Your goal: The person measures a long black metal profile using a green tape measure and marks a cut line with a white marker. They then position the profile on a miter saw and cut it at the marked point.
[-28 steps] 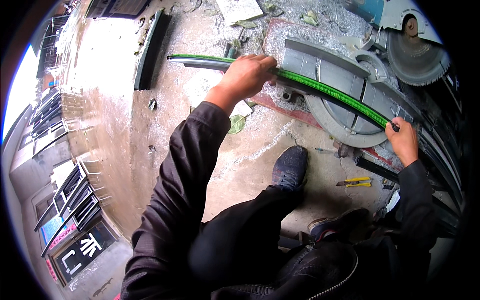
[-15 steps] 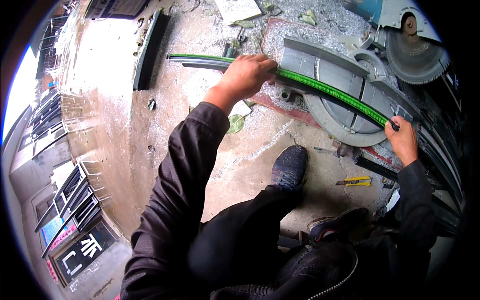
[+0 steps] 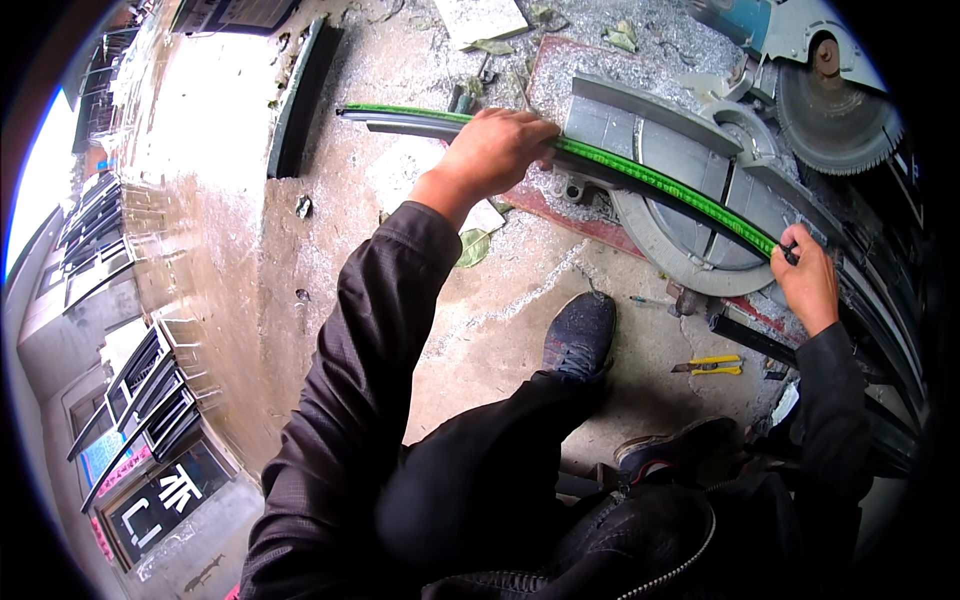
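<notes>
A long dark metal profile [image 3: 395,128] stretches across in front of me, with a green measuring tape blade [image 3: 650,178] lying along its upper side. My left hand [image 3: 497,152] is closed over both near the middle of their length. At the right end, my right hand [image 3: 806,275] is closed, thumb and fingers pinching the end of the tape against the profile. A small dark piece shows at those fingertips; its kind is unclear. Behind the profile, the grey base of a mitre saw [image 3: 655,150] is partly covered by it.
The toothed saw blade [image 3: 838,115] stands raised at the upper right. A yellow-handled cutter knife [image 3: 712,367] lies on the floor near my shoe [image 3: 580,335]. Dark profiles [image 3: 890,330] are stacked at the right, and another dark bar [image 3: 303,100] lies at the upper left. Metal shavings litter the ground.
Both hands keep their hold on the profile and tape. The right fingers have shifted slightly at the tape's end, and the whole view has moved a little.
</notes>
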Tool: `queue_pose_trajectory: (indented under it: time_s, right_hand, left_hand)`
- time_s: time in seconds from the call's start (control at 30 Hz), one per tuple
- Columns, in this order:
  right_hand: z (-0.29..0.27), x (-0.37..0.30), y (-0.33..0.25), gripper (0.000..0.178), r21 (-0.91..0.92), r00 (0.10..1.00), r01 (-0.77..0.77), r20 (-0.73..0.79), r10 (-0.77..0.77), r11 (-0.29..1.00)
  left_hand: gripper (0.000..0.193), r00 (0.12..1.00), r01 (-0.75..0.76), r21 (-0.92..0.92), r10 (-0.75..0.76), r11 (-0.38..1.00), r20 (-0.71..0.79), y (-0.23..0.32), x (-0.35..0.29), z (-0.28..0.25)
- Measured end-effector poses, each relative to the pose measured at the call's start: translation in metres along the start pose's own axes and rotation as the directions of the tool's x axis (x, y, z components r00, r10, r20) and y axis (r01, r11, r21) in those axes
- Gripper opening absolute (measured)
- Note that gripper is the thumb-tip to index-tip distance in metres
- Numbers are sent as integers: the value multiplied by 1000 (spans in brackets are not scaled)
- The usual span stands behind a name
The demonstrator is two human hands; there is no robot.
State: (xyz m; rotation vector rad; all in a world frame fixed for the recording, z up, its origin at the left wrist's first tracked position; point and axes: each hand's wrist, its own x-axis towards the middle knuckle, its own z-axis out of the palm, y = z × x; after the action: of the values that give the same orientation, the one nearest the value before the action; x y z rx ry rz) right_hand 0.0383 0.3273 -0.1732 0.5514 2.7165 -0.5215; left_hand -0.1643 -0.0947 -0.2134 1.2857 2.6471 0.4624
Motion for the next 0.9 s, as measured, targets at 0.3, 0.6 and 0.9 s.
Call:
queue_pose_trajectory:
  time_s: [0.3,0.6,0.9]
  right_hand:
    - [0,-5,-15,20,53,995,85,-61,-82,995]
    - [7,0,-15,17,194,989,141,-69,-130,971]
    - [6,4,-12,16,235,988,155,-43,-149,960]
  left_hand:
    - [29,1000,18,-73,-16,997,17,1,3,-3]
    - [29,999,36,-81,-33,996,32,3,3,-6]
    - [28,999,27,-52,-26,998,21,-1,0,-2]
